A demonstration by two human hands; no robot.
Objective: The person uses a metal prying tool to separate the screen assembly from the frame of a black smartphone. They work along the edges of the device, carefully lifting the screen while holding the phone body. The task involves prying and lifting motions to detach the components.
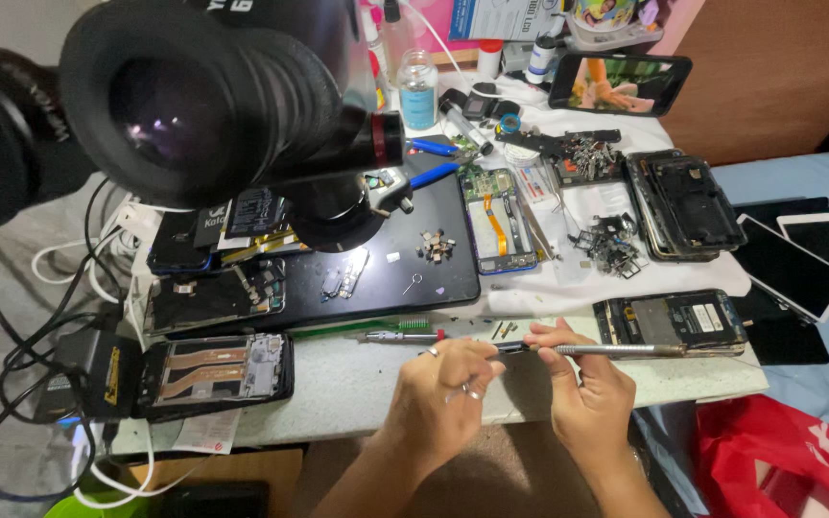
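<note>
My right hand point(589, 388) holds a slim metal precision screwdriver point(626, 351) horizontally above the table's near edge. My left hand point(445, 393), with rings on its fingers, pinches the dark tip end of the same tool point(509, 347). Just beyond the hands lies an opened phone point(672, 321) with its insides showing. A second screwdriver with a red band point(400, 337) rests on the white table point(357, 384) beside a green toothbrush point(357, 328).
A large microscope eyepiece point(194, 96) looms at upper left. A black work mat point(338, 259), several dismantled phones point(213, 369), a blue-framed phone board point(499, 221), loose parts point(611, 245), blue-handled pliers point(434, 163), bottles point(418, 88) and cables point(31, 345) crowd the table. Tablets point(798, 259) and a red bag point(779, 460) lie at right.
</note>
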